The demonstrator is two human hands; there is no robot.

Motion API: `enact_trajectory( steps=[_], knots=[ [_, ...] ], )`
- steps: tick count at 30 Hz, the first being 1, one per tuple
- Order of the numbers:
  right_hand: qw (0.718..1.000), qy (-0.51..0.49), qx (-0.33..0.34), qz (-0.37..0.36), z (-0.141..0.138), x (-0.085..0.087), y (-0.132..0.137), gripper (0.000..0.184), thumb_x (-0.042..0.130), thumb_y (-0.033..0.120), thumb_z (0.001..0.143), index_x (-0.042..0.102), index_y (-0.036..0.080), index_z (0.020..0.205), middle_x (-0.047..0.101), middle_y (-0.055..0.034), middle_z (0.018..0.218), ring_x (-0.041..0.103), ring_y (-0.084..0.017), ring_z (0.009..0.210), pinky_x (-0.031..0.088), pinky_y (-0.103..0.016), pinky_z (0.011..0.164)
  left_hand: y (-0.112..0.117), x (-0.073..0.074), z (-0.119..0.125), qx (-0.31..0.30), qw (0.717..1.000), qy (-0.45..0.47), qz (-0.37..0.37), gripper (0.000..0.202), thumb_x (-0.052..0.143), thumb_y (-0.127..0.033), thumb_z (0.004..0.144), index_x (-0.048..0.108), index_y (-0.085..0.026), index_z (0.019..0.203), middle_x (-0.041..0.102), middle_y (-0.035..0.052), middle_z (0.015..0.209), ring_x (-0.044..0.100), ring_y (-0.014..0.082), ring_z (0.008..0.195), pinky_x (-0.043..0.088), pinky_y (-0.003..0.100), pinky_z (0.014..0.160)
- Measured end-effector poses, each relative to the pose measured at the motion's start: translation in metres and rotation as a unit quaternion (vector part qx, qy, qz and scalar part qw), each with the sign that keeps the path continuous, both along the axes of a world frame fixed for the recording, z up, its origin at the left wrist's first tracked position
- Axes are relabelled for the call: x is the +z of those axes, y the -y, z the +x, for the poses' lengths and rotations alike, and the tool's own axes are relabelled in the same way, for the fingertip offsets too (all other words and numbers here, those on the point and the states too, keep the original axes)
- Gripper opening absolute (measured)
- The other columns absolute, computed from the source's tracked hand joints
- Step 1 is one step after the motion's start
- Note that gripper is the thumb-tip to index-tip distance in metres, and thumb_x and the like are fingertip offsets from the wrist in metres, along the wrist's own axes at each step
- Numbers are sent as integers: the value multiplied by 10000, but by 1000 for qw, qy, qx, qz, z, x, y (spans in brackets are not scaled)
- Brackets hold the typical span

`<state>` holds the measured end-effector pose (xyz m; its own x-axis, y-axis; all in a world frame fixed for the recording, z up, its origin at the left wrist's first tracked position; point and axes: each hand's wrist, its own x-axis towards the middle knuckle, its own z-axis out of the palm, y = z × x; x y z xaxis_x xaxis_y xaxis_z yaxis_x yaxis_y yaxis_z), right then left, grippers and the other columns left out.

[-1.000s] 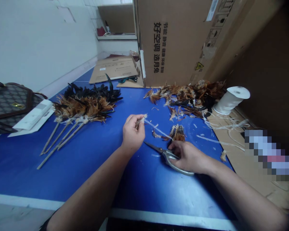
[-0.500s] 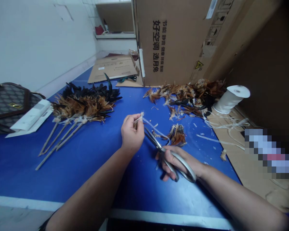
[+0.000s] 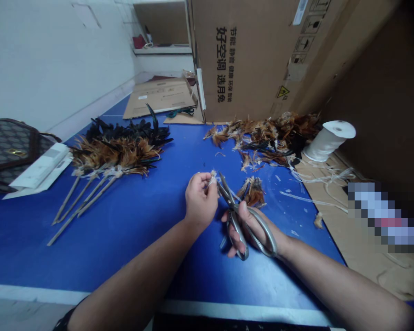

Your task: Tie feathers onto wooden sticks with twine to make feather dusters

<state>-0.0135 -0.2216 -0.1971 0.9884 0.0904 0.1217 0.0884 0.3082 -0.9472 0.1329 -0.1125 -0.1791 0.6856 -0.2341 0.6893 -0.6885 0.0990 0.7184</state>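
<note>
My left hand pinches a small tied bunch of feather quills with a white string hanging from it, above the blue table. My right hand grips a pair of metal scissors by the handles. Their blades point up and sit right against the bunch at my left fingertips. A small loose tuft of brown feathers lies on the table just behind the scissors.
Finished feather dusters on sticks lie at the left. A heap of loose brown feathers and a white string spool sit at the back right. A big cardboard box stands behind. A patterned bag is far left.
My right hand lifted the scissors off the table and brought the blades up to the bunch. My left hand drew slightly right and nearer to me.
</note>
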Motion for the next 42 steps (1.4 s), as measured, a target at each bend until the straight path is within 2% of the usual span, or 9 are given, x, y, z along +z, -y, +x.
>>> enact_trajectory(
  steps=[3,8,13,21,27,37,42],
  knots=[
    [1000,-4,-10,-1,1,-1,0,816,563,940,831,539,164,1084,581,32,628,562,-128,454,671,-415,614,3,-2,-8,-28,999,-35,-11,148,647,-275,962,594,-178,1061,684,27,811,661,113,646,568,225,636],
    [999,-9,-46,-24,1,0,0,813,572,933,832,539,162,1087,551,49,605,526,-116,417,657,-388,549,6,-3,-12,-48,998,-36,-19,144,659,-263,958,580,-180,1045,692,18,821,680,117,692,573,226,676],
    [998,-18,-54,-32,2,0,1,830,570,950,813,537,165,1082,539,57,594,510,-110,398,653,-378,528,6,-6,-16,-73,996,-41,-19,119,636,-270,988,577,-183,1043,696,23,835,692,122,711,578,233,690],
    [998,-23,-55,-7,1,1,1,838,609,961,771,524,171,1038,520,68,564,487,-102,374,636,-356,479,5,-5,-17,-75,996,-43,-17,124,645,-268,974,567,-198,1040,701,14,828,697,127,713,574,239,698],
    [997,-39,-67,-31,0,6,0,886,598,993,733,545,164,1043,501,74,554,474,-97,363,626,-342,453,4,-4,-17,-81,996,-38,-20,139,660,-273,966,564,-198,1033,694,11,810,692,126,710,571,239,695],
    [996,-23,-75,-42,2,-1,2,783,606,920,822,529,175,1047,479,86,545,466,-97,350,596,-316,395,4,-4,-18,-99,994,-48,-18,155,658,-304,973,568,-196,1041,689,17,784,688,138,706,581,260,704],
    [994,11,-74,-80,-1,0,8,733,557,877,896,551,169,1086,469,85,570,475,-94,369,618,-323,441,2,1,-9,-55,998,-41,1,175,639,-337,981,604,-191,1069,678,22,797,647,126,649,552,251,650]
  ],
)
